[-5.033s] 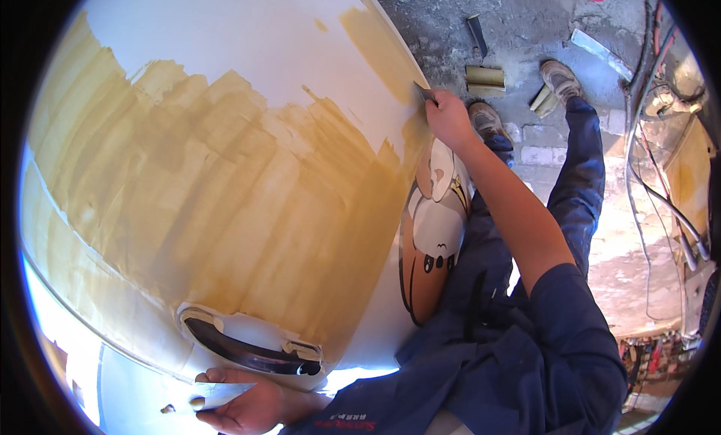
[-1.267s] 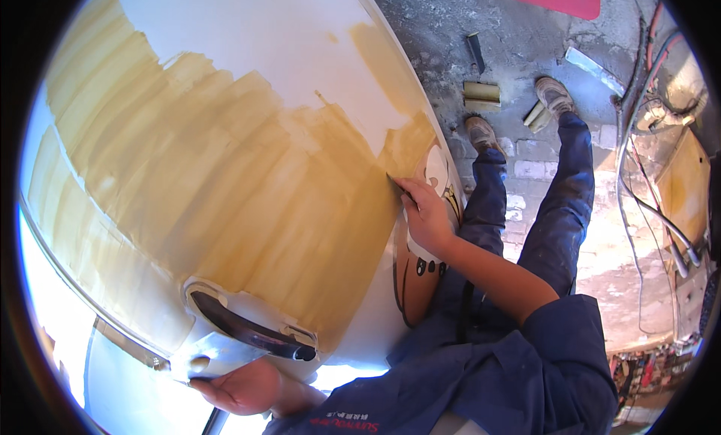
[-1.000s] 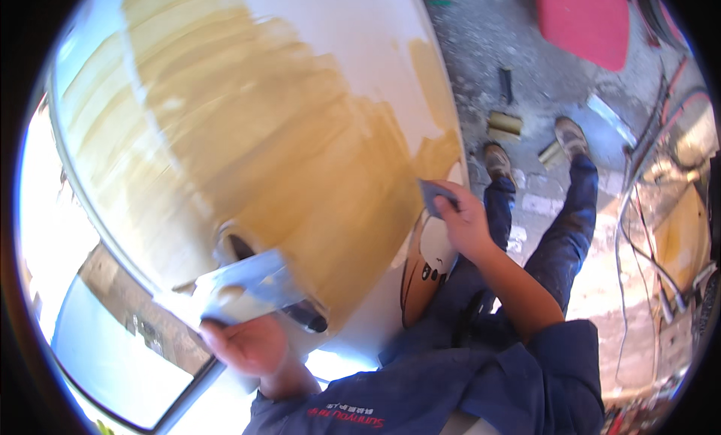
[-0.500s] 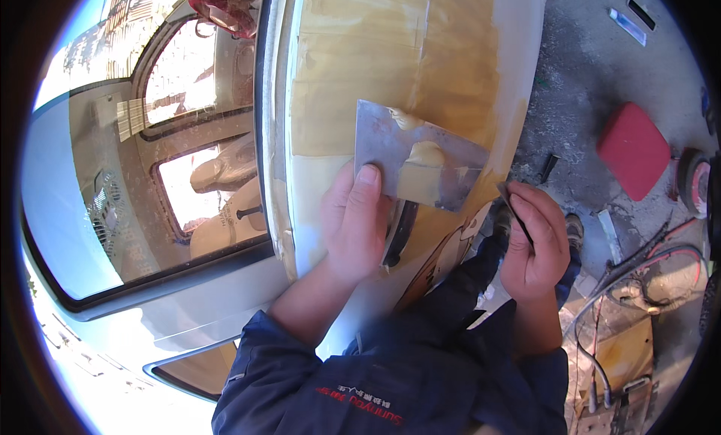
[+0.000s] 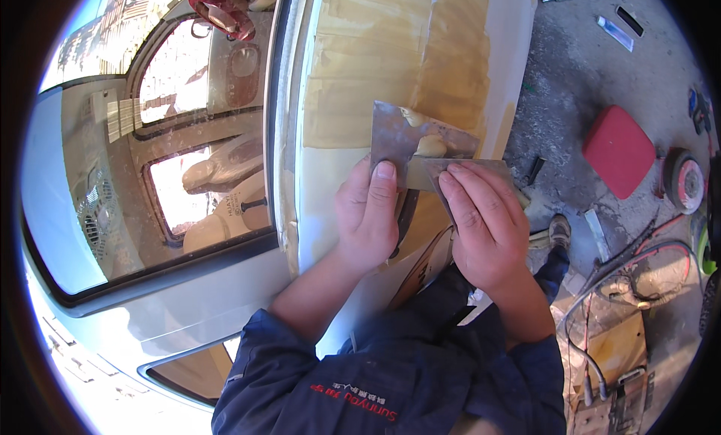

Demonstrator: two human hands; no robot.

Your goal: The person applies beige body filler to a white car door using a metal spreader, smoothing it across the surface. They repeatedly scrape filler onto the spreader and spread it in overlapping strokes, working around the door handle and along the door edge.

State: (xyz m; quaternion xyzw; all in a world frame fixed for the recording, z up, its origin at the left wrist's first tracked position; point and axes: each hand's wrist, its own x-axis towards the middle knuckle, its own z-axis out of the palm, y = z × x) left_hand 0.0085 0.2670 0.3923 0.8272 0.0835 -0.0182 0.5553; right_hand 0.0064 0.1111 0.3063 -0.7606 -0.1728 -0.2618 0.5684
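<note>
Yellow filler is spread over much of the car door panel. A putty-loaded metal board is gripped by the left hand, a spreader blade by the right hand; sanding is judged outstanding.

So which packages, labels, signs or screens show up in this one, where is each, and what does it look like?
Printed chest marking: on the dark blue work jacket at the lower edge, a short line of red and yellow characters.
Small flat white tube or packet: on the grey concrete floor at the upper right, long and narrow with a blue mark.
No signs or screens in view.
</note>
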